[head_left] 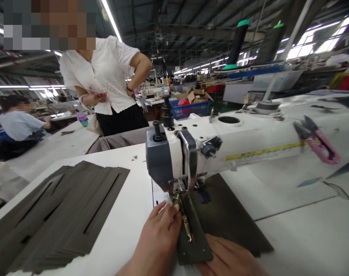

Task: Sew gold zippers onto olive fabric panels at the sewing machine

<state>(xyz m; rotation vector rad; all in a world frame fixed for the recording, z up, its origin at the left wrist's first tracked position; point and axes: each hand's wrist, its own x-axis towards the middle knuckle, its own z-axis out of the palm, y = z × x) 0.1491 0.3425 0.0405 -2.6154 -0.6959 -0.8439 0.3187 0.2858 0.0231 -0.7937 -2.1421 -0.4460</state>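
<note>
Pressing zip (pixel 186 224) at lower centre with unclenched left hand (pixel 160 230), touching panel (pixel 197 247) with right hand (pixel 226 256), hard to tell if gripping, machine (pixel 243 132) covering panel's far end, stack (pixel 68 214) at lower left.

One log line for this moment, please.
left hand: at zipper | right hand: at dark strip's edge | sewing machine: above strip | stack: left of machine

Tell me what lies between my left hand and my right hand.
In the head view, a narrow dark strip with what looks like a gold-coloured zipper lies between your left hand and right hand.
</note>
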